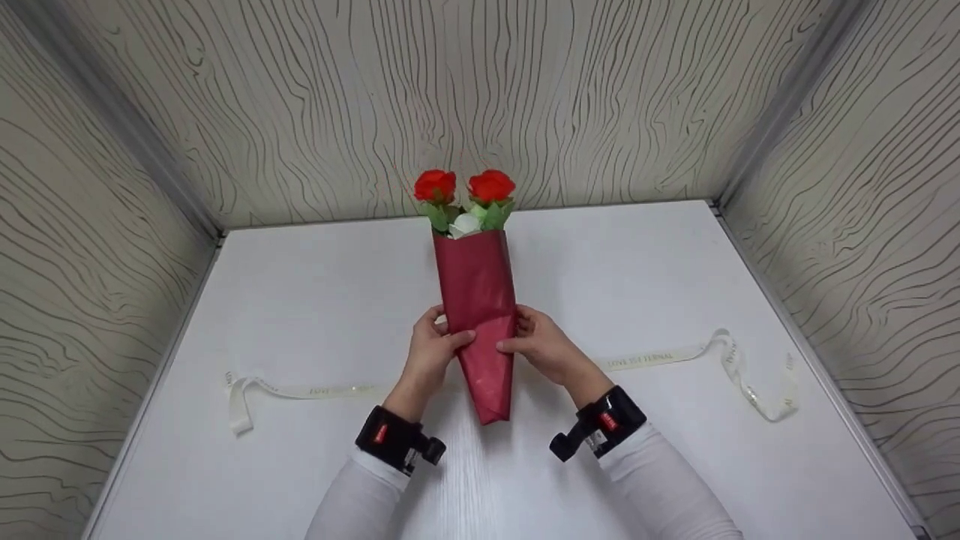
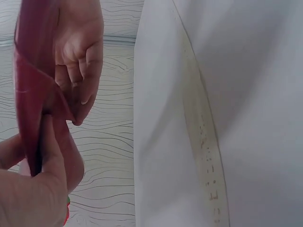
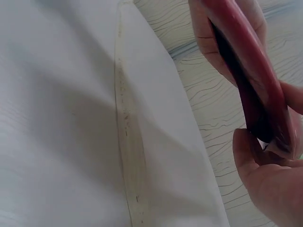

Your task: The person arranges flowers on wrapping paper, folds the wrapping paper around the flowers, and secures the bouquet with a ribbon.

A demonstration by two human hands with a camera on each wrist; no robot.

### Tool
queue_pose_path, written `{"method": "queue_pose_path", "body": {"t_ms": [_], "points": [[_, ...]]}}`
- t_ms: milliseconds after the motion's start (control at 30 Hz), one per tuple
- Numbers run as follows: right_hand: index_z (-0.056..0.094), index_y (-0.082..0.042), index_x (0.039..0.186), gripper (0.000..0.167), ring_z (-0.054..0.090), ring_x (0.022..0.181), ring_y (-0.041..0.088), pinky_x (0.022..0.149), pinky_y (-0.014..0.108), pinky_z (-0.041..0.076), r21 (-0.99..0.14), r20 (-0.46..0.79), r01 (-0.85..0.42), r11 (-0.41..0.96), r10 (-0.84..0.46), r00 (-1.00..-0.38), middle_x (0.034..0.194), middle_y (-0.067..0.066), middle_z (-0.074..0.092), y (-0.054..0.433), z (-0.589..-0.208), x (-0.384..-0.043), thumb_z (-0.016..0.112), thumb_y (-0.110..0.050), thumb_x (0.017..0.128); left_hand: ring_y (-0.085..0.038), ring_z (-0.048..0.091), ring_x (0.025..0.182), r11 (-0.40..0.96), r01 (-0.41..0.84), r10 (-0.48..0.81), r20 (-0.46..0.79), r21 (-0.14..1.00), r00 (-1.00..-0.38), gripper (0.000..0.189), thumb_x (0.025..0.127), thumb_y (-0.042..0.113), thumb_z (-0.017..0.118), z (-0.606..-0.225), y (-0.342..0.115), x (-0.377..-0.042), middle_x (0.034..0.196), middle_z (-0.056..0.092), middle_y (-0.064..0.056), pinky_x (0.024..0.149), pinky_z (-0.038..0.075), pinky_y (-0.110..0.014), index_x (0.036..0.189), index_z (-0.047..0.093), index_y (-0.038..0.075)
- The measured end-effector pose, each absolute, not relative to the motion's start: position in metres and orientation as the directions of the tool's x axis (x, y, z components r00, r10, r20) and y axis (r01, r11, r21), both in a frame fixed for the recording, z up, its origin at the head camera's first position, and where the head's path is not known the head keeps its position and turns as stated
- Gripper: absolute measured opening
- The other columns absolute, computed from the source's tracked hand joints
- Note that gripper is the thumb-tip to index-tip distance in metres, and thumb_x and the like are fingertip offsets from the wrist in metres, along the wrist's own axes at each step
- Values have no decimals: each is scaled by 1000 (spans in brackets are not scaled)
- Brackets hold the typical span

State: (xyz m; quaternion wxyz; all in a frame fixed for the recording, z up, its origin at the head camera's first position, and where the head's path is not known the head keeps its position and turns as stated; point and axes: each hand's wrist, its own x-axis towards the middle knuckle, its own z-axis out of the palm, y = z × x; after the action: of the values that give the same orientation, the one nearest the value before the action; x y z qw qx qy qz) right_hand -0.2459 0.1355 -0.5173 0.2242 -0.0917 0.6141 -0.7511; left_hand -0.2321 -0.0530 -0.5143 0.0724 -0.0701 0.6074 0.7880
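Note:
A bouquet in dark red wrapping paper (image 1: 476, 277) is held over the middle of the table, its narrow end toward me. Two red roses (image 1: 492, 185), green leaves and a white flower (image 1: 464, 225) show at its top. My left hand (image 1: 431, 349) grips the paper's left edge, thumb on the front. Opposite it, my right hand (image 1: 551, 349) pinches the right edge. In the left wrist view a fold of the paper (image 2: 35, 94) stands open by the left thumb. Below the bouquet a pale printed ribbon (image 1: 649, 360) runs across the table, its middle hidden behind bouquet and hands.
The white table (image 1: 637, 277) ends at a back wall (image 1: 525, 97) with a wood-grain line pattern, and similar walls rise on both sides. The ribbon's left end (image 1: 240, 409) is bent over; its right end (image 1: 776, 409) curls in a loose loop.

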Motion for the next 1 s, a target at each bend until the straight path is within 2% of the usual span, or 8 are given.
{"method": "queue_pose_path", "body": {"t_ms": [67,133,300,500,600,700,800,1000], "points": [[33,6,129,66,49,108,28,88,34,41,-941,-156,271,-200,-453,-878,121,22,47,140,-519,-249,67,4,73,-24,61,82,-251,-216,56,-209,944,-976,57,72,-6,66,-517,-51,-230,96,60,-19,69,50,-33,122,39,3],[40,6,125,59,53,101,25,83,32,44,-939,-181,286,-190,-433,-883,115,20,52,143,-521,-250,68,4,72,-24,61,81,-243,-230,83,-216,942,-973,58,72,-7,67,-521,-49,-228,95,60,-19,69,50,-33,122,39,2],[52,6,111,48,57,87,21,72,31,47,-978,-200,208,11,-335,-921,98,15,60,147,-526,-247,72,2,68,-23,62,77,-120,-259,155,-239,959,-959,56,70,-2,71,-531,-50,-225,90,62,-18,66,51,-33,118,42,-3],[57,5,100,37,56,77,18,65,28,46,-964,-198,133,229,-292,-936,88,13,60,148,-527,-236,72,3,66,-18,59,74,242,-199,181,-246,950,-952,54,66,17,78,-542,-55,-223,87,58,-12,61,51,-30,106,51,-6],[56,7,100,36,55,76,19,65,29,45,-949,-197,107,297,-291,-936,88,15,59,146,-521,-227,71,5,67,-18,58,64,385,-165,155,-240,908,-958,54,62,22,80,-547,-55,-221,79,58,-10,55,50,-32,100,52,-4],[57,5,100,38,55,76,19,65,30,45,-926,-204,100,364,-260,-944,88,12,59,145,-532,-227,72,2,66,-18,57,60,460,-138,141,-226,877,-964,62,62,23,81,-552,-53,-219,76,58,-8,51,48,-33,107,49,-4],[57,3,99,40,54,76,18,65,29,44,-900,-233,127,417,-212,-949,86,9,58,145,-548,-229,75,0,63,-16,56,63,517,-112,137,-211,849,-968,73,61,25,81,-557,-51,-219,79,57,-7,53,47,-30,117,44,-3],[56,3,100,48,53,77,19,66,31,45,-810,-215,93,579,-145,-966,84,8,57,142,-560,-230,79,-6,59,-20,57,84,621,-53,133,-172,782,-976,87,61,29,81,-565,-46,-220,101,58,-14,71,46,-32,128,36,-2]]}}
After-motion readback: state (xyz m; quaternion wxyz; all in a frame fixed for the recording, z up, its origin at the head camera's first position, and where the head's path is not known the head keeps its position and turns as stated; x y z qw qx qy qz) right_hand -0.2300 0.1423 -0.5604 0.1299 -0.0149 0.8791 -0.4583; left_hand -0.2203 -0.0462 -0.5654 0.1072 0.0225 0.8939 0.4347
